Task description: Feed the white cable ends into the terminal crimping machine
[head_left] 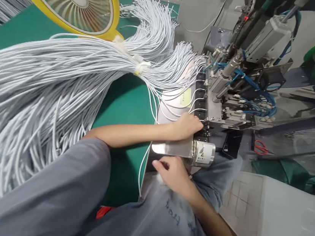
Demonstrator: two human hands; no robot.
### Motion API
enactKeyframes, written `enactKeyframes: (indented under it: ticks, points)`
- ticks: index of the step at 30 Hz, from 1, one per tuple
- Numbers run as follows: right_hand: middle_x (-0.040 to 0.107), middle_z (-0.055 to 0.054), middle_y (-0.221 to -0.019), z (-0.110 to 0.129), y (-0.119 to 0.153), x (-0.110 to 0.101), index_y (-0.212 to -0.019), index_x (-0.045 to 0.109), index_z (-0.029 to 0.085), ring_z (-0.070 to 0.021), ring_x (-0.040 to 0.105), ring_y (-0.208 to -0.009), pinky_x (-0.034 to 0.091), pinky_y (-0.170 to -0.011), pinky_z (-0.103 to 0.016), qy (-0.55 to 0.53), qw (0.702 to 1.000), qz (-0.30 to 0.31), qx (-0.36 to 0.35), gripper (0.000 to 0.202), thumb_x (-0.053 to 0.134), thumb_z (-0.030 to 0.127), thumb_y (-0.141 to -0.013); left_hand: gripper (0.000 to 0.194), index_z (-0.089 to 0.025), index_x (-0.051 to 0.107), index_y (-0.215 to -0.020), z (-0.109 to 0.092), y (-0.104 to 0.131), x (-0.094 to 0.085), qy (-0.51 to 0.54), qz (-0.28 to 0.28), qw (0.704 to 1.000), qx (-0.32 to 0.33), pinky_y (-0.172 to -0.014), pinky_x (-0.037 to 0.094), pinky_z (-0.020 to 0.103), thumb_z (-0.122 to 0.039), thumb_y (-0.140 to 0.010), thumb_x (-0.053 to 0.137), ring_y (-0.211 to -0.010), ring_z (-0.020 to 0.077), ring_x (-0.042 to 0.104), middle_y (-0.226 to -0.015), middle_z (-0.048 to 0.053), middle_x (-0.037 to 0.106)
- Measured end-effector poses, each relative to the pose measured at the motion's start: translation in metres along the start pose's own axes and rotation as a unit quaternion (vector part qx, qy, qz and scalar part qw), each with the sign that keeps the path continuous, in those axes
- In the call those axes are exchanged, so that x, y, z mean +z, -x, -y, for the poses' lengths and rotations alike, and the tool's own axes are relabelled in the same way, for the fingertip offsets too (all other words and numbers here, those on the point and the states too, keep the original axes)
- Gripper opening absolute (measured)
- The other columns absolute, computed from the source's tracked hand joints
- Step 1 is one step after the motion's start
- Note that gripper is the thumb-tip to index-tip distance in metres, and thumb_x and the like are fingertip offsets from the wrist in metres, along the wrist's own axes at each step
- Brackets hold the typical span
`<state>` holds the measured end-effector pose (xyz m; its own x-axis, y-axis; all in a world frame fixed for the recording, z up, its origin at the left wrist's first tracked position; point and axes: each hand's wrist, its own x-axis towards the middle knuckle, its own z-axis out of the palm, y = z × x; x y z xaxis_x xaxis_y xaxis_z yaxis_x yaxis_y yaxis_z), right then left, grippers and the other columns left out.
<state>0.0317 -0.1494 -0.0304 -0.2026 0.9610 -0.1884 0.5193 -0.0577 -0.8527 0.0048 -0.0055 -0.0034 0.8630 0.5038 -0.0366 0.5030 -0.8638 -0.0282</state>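
My left hand [188, 126] is closed at the near end of a row of black slots [201, 94] along the machine; its fingertips and whatever they grip are hidden. White cables [177, 74] run from a tied bundle into the slots. Just below, my right hand [174, 173] hovers over my lap by the metal plate's edge [171, 148], loosely curled with thumb and forefinger apart and nothing visible in it. A loose white cable [141, 169] hangs to its left.
The machine [218, 87] with blue tubes stands at the right of the slots. Beside my right hand is a round labelled container [204, 154]. A yellow fan [113, 13] stands at the upper left on the green table [127, 106]. Red scissors [261, 147] lie farther right.
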Motion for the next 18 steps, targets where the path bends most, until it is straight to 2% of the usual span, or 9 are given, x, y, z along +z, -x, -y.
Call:
enactKeyframes:
  ticks: [1,3,6,9,12,14,16,18]
  points:
    - [0.038,0.004,-0.045,0.004,-0.006,0.012,-0.048,0.049,0.017,-0.0085,0.032,-0.048,0.023,-0.049,-0.024,0.012,0.999,0.039,0.004,0.045,0.048,0.045,-0.083,0.026,-0.007,0.066,-0.083,0.000,0.000,0.001,0.003,-0.003,1.000,0.000,-0.049,0.035,0.027,0.003,-0.077,0.043,-0.072,0.0218,0.065,-0.081,0.015,0.068]
    - [0.036,0.004,-0.043,0.006,-0.018,0.029,-0.045,0.047,0.017,-0.0085,0.028,-0.047,0.020,-0.048,-0.024,0.044,0.997,0.067,0.012,0.049,0.050,0.049,-0.082,0.025,-0.007,0.066,-0.083,0.001,0.000,0.004,0.007,-0.012,1.000,0.001,-0.050,0.036,0.027,0.003,-0.077,0.043,-0.072,0.0219,0.065,-0.080,0.015,0.069]
    - [0.035,0.004,-0.040,0.005,-0.029,0.041,-0.042,0.044,0.018,-0.0089,0.026,-0.045,0.018,-0.048,-0.026,0.086,0.995,0.056,0.004,0.046,0.054,0.041,-0.080,0.023,-0.007,0.066,-0.082,0.002,-0.001,0.007,0.012,-0.022,1.000,0.001,-0.050,0.037,0.027,0.002,-0.077,0.045,-0.072,0.0228,0.065,-0.078,0.015,0.068]
    - [0.039,0.003,-0.041,0.003,-0.027,0.042,-0.042,0.042,0.019,-0.0094,0.030,-0.043,0.019,-0.048,-0.026,0.057,0.998,0.025,-0.006,0.038,0.053,0.026,-0.079,0.023,-0.007,0.066,-0.081,0.004,-0.001,0.007,0.020,-0.023,1.000,0.003,-0.051,0.038,0.028,0.002,-0.076,0.045,-0.072,0.0243,0.065,-0.075,0.015,0.068]
    - [0.049,0.002,-0.046,-0.002,-0.016,0.033,-0.050,0.047,0.019,-0.0100,0.041,-0.044,0.026,-0.047,-0.023,-0.069,0.997,-0.013,0.022,0.032,0.045,0.024,-0.082,0.022,-0.006,0.065,-0.078,0.002,0.001,0.002,0.031,-0.023,0.999,0.002,-0.051,0.038,0.028,0.002,-0.075,0.046,-0.069,0.0238,0.065,-0.074,0.016,0.067]
    - [0.055,0.002,-0.049,-0.010,-0.005,0.020,-0.063,0.054,0.019,-0.0105,0.046,-0.045,0.032,-0.049,-0.023,-0.181,0.982,-0.038,0.043,0.029,0.040,0.027,-0.087,0.019,-0.008,0.065,-0.076,-0.003,0.005,-0.005,0.076,-0.031,0.996,0.019,-0.052,0.038,0.027,-0.004,-0.078,0.047,-0.066,0.0213,0.064,-0.076,0.014,0.066]
    - [0.051,0.004,-0.045,-0.021,0.006,0.001,-0.072,0.056,0.018,-0.0101,0.043,-0.041,0.034,-0.046,-0.023,-0.250,0.964,-0.067,0.055,0.028,0.038,0.031,-0.089,0.021,-0.010,0.065,-0.077,-0.010,0.010,-0.012,0.172,-0.035,0.982,0.072,-0.054,0.039,0.026,-0.018,-0.085,0.047,-0.066,0.0177,0.062,-0.077,0.010,0.066]
    - [0.043,0.006,-0.042,-0.032,0.016,-0.023,-0.068,0.057,0.018,-0.0094,0.036,-0.038,0.030,-0.042,-0.022,-0.246,0.963,-0.103,0.042,0.029,0.042,0.033,-0.087,0.029,-0.013,0.065,-0.080,-0.017,0.015,-0.018,0.287,-0.010,0.946,0.152,-0.058,0.040,0.023,-0.030,-0.090,0.044,-0.067,0.0140,0.061,-0.076,0.006,0.066]
